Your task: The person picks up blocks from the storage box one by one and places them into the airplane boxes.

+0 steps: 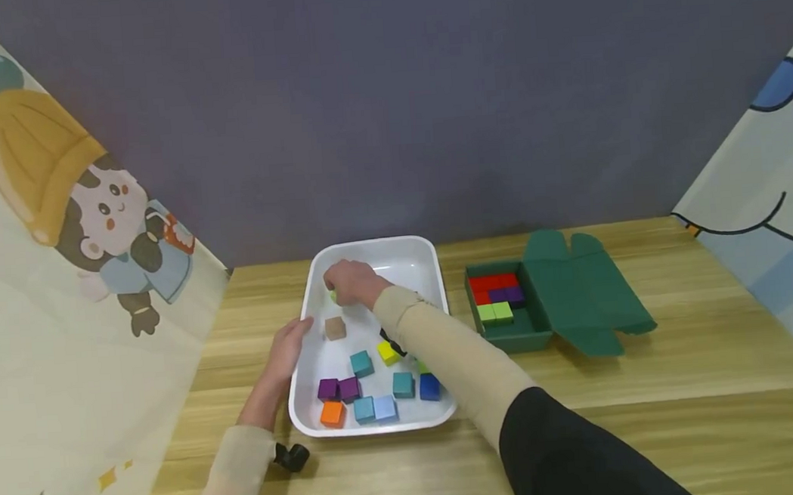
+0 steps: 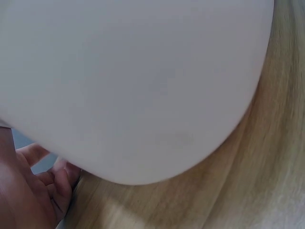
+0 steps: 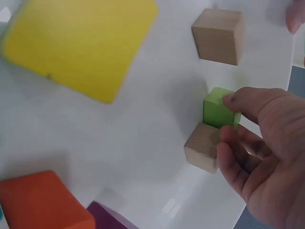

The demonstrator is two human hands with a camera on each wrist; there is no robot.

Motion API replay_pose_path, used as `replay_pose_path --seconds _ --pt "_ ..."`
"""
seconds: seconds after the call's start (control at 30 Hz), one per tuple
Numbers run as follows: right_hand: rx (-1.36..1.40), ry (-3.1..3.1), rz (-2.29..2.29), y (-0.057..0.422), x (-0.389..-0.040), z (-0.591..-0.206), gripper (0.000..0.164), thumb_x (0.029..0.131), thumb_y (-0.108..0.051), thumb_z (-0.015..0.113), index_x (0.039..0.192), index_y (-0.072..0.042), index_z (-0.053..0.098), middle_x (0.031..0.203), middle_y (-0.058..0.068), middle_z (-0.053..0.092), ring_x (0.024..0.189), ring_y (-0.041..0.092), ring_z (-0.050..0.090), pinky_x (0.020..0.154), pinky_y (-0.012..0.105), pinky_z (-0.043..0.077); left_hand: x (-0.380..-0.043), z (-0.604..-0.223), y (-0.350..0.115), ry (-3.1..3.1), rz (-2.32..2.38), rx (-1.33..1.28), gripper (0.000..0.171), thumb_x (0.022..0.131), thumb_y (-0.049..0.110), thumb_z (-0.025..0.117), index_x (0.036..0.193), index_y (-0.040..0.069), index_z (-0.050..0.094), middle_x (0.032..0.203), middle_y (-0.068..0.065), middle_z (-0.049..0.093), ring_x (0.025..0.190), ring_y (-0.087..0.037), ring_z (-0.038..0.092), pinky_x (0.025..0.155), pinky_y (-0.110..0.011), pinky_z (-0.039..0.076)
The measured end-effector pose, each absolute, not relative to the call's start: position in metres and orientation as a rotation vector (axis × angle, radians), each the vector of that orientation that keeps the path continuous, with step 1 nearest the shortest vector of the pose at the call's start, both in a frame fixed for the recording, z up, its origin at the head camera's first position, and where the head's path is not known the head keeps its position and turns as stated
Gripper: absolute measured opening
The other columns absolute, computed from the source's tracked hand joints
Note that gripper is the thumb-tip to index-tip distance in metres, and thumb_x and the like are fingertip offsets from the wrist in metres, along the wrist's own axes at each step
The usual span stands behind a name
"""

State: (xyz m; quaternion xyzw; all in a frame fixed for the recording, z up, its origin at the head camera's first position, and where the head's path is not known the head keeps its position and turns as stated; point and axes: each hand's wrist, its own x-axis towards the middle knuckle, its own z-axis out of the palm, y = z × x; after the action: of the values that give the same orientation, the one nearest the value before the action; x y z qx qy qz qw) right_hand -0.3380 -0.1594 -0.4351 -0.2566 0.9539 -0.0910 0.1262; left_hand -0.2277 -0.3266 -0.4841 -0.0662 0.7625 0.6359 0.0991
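My right hand point(image 1: 354, 282) reaches into the far left part of a white tray point(image 1: 407, 266). In the right wrist view, its thumb and fingers pinch a light green cube point(image 3: 215, 109). One plain wooden cube point(image 3: 202, 147) touches that green cube beside the fingertips, and another wooden cube point(image 3: 218, 37) lies a little apart. My left hand point(image 1: 286, 354) grips the tray's left rim, thumb at the edge. The left wrist view shows mostly the tray's pale outer side point(image 2: 143, 95), with curled fingers at lower left.
Teal cubes point(image 1: 361, 364), purple cubes point(image 1: 328, 390), an orange cube point(image 1: 332, 414), a yellow cube point(image 1: 388, 352) and blue cubes point(image 1: 429, 388) lie toward the tray's near end. Right of it stands an open green box point(image 1: 518, 341) holding red, purple and light green blocks, its lid point(image 1: 579, 289) folded rightward.
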Motion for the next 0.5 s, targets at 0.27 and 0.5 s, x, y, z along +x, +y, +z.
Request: replay_pose_path --seconds 0.27,0.5 --pt "-0.798 2.81 -0.325 -0.158 -0.329 -0.433 0.03 0.087 -0.016 0.071 0.116 -0.017 0.066 0.107 -0.004 0.064 0.087 0.012 0.055 0.075 0.026 0.049 -0.228 -0.485 -0.325 2.257 1.863 -0.225 0.051 0.102 0.039 0.046 0.133 -0.002 0.051 0.102 -0.022 0.065 0.077 -0.022 0.066 0.066 -0.038 0.06" --pt "-0.905 2.815 -0.161 -0.149 -0.311 -0.404 0.04 0.086 -0.021 0.073 0.124 -0.019 0.062 0.11 -0.005 0.06 0.093 0.012 0.054 0.078 0.026 0.05 -0.228 -0.482 -0.328 2.267 1.842 -0.194 0.057 0.102 0.04 0.045 0.138 -0.003 0.046 0.11 -0.027 0.063 0.081 -0.023 0.067 0.069 -0.039 0.06"
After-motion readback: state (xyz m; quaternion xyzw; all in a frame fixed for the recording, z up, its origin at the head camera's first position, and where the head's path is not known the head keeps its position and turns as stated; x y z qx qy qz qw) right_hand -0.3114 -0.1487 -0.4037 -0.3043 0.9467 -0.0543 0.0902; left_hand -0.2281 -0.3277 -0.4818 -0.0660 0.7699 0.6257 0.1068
